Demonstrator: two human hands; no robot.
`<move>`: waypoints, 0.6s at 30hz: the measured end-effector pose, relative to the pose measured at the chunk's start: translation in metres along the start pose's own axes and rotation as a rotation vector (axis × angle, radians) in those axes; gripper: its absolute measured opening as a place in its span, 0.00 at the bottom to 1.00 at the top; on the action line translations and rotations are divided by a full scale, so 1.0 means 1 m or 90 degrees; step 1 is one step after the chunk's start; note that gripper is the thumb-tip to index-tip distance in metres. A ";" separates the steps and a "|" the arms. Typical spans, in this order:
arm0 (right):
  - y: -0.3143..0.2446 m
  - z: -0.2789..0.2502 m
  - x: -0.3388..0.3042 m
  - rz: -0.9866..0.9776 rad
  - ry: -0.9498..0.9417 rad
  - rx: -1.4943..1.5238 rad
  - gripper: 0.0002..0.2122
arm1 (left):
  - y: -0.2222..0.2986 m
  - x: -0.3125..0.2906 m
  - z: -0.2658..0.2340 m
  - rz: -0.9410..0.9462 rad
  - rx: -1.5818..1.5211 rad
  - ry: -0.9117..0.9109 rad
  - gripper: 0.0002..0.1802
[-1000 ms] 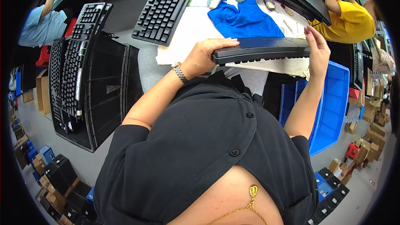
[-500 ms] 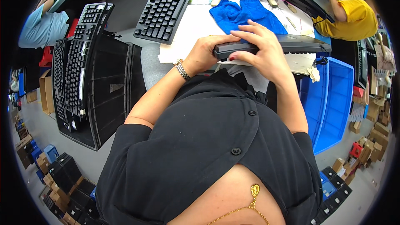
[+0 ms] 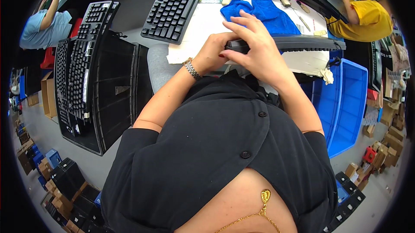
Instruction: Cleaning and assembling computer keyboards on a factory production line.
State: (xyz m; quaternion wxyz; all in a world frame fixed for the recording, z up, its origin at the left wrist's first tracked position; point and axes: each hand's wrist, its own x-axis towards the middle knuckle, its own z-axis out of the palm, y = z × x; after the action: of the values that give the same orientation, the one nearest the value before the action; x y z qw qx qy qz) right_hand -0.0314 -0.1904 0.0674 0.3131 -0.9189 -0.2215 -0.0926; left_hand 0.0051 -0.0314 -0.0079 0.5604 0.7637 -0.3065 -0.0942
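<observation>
A black keyboard is tipped on its long edge near the front of the table, a row of keys showing along its lower side. My left hand is closed around its left end, with a metal watch on the wrist. Across that same end lies my right hand, its fingers spread above the keyboard and its thumb in front; it hides part of the casing. Beyond the hands sits a crumpled blue cloth. Another black keyboard rests at the table's left side.
Several keyboards stand in a black crate to my left. On my right is a blue bin. Small tools, including a screwdriver, lie at the table's back. Co-workers in light blue and yellow are at either side.
My right hand has slid left along the keyboard toward my left hand, its thumb now at the end. The keyboard has tilted, so its row of keys shows more.
</observation>
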 end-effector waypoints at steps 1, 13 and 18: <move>0.001 -0.004 -0.001 0.006 0.000 0.021 0.27 | 0.001 0.000 0.000 0.027 -0.020 0.004 0.29; 0.086 -0.112 -0.048 0.388 0.241 0.258 0.17 | -0.005 0.009 0.009 0.028 -0.093 0.040 0.32; 0.193 -0.132 -0.110 0.321 0.676 0.358 0.11 | 0.003 0.012 0.010 0.027 -0.083 0.027 0.32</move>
State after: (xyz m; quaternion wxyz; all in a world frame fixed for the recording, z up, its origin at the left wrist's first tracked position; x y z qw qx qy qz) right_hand -0.0430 -0.4464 0.0346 0.6206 -0.6547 0.1698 -0.3966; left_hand 0.0089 -0.0468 -0.0066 0.6174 0.7204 -0.3040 -0.0860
